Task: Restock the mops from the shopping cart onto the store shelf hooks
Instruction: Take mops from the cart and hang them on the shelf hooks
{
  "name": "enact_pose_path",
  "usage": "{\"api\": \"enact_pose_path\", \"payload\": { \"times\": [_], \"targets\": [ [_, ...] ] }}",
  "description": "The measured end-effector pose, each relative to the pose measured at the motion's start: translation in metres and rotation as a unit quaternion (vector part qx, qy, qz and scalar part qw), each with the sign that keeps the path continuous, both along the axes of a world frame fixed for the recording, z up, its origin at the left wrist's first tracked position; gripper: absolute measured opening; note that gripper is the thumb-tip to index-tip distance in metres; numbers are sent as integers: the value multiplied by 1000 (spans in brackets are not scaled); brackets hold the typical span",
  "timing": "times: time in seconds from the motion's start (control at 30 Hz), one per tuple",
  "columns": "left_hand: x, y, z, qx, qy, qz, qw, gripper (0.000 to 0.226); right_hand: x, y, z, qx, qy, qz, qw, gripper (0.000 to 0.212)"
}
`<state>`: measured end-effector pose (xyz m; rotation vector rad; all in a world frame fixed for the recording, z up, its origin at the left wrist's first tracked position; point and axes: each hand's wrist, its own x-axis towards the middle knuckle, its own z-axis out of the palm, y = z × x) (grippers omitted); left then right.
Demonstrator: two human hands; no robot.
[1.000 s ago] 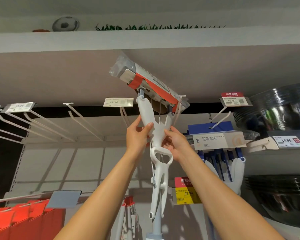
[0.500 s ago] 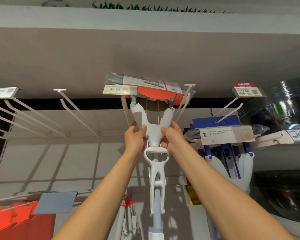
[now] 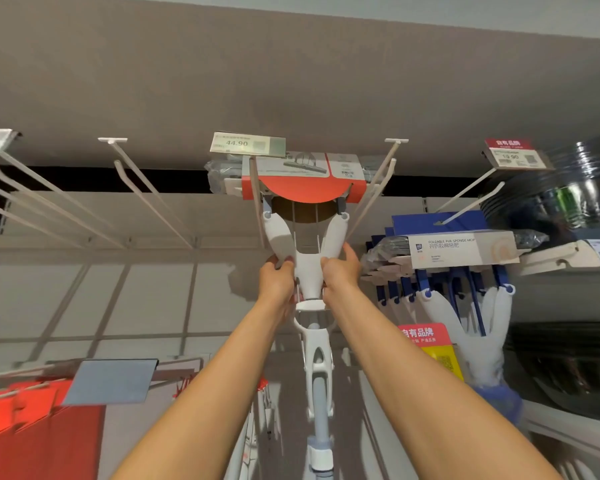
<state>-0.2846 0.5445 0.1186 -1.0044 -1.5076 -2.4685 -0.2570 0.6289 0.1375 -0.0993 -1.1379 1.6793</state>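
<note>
Left hand (image 3: 277, 280) and right hand (image 3: 340, 274) both grip the forked yoke of the white plastic sponge mop (image 3: 307, 268). Its red-sleeved head sits level at the white wire shelf hook (image 3: 256, 199), beneath the 44.90 price tag (image 3: 247, 144).

The mop (image 3: 309, 237) hangs head-up at centre, below the price tag (image 3: 247, 145) and under the overhead shelf (image 3: 291, 81). The left hand (image 3: 277, 282) and right hand (image 3: 340, 271) flank its forked neck. Bare hooks (image 3: 146, 188) extend to the left. Hung sponge mops (image 3: 465, 268) sit to the right, stacked basins (image 3: 575, 188) beyond them. A blank tag (image 3: 110, 381) lies lower left.
</note>
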Motion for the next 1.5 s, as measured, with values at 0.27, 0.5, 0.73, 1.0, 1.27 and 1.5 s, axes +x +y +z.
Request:
{"api": "enact_pose_path", "payload": {
  "times": [0.27, 0.5, 0.73, 1.0, 1.27, 1.5],
  "targets": [
    [2, 11, -4, -4, -56, 7, 998, 31, 1, 7, -10, 35, -31, -6, 999, 42],
    [8, 11, -56, -27, -2, 42, 999, 41, 7, 3, -35, 19, -45, -50, 998, 31],
    [5, 12, -100, 15, 44, 65, 997, 33, 22, -10, -89, 31, -1, 26, 999, 29],
    [-5, 16, -107, 38, 71, 68, 994, 34, 23, 7, -120, 89, -8, 31, 996, 23],
    [-21, 33, -104, 54, 6, 43, 998, 33, -17, 12, -114, -9, 11, 36, 999, 21],
    [-53, 49, -92, 52, -50, 27, 997, 36, -46, 28, -104, -32, 2, 33, 999, 23]
  ]
}}
